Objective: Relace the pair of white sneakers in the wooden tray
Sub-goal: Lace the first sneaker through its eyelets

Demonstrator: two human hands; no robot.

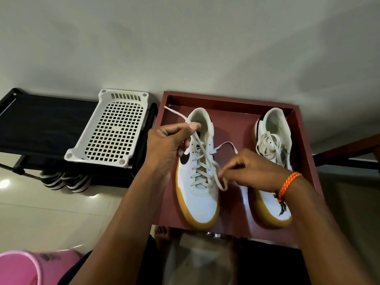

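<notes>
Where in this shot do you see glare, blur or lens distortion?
Head view: glare spots on the glossy floor tiles at left; the pink object in the bottom left corner is blurred; the right hand is slightly smeared at the fingers; wide-angle bending skews the wooden tray and the white basket.

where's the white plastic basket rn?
Head view, left of centre: the white plastic basket sits on the black rack, just left of the wooden tray.
</notes>
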